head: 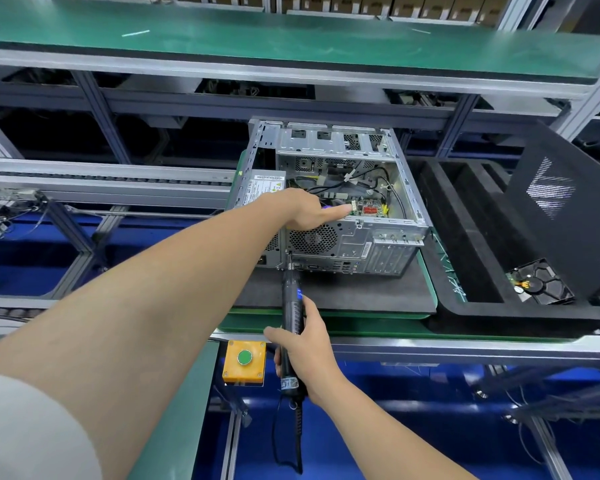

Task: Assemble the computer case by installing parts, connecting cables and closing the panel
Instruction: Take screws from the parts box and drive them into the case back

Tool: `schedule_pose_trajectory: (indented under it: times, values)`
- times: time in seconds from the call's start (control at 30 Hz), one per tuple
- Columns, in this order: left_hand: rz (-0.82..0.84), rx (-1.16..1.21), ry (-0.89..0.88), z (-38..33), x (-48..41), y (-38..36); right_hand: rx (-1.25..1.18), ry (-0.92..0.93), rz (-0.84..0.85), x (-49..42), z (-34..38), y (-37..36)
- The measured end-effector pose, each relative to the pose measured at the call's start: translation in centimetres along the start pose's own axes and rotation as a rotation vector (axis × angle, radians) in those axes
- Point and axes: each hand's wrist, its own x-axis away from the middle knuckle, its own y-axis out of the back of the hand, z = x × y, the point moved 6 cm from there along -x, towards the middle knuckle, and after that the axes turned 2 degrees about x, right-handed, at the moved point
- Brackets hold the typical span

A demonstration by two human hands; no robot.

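Note:
An open metal computer case (388, 237) lies on a black foam pad (343, 292), its inside with motherboard (368, 207) and cables facing up. My left hand (305, 209) reaches over the case's near edge, and its thumb points toward the motherboard. My right hand (302, 348) grips a black electric screwdriver (291, 306). The screwdriver's tip touches the case's rear panel at the lower left corner, beside the fan grille (312, 239). A power supply (264, 190) sits at the case's left.
A black foam tray (465, 237) at right holds a hard drive (541, 282). The black side panel (568, 209) leans in it. A yellow box with a green button (245, 358) sits at the bench's front edge. Conveyor rails (101, 181) run left. A green shelf (291, 39) hangs above.

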Motion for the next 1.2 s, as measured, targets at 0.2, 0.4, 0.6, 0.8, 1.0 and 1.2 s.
schedule_pose_trajectory:
  times: [0.2,0.4,0.6,0.8,1.0,1.2]
  values:
    - [0.005,-0.017,0.007,0.0,0.0,0.1,0.008,0.019,-0.001,-0.1,0.1,0.0]
    - [0.007,-0.021,-0.002,0.2,-0.4,0.0,0.013,0.028,0.001,-0.1,0.0,0.0]
    - [0.017,-0.038,0.011,0.1,-0.3,0.1,-0.02,0.011,0.026,-0.1,0.0,0.1]
    - [0.001,-0.053,-0.015,-0.1,-0.1,0.2,-0.037,-0.001,0.028,-0.2,-0.1,0.2]
    - [-0.043,-0.022,-0.04,0.0,-0.3,0.0,-0.076,-0.011,0.031,0.1,-0.5,0.3]
    - [-0.234,0.033,-0.065,0.4,0.7,0.4,-0.08,-0.032,0.038,0.8,-1.5,0.7]
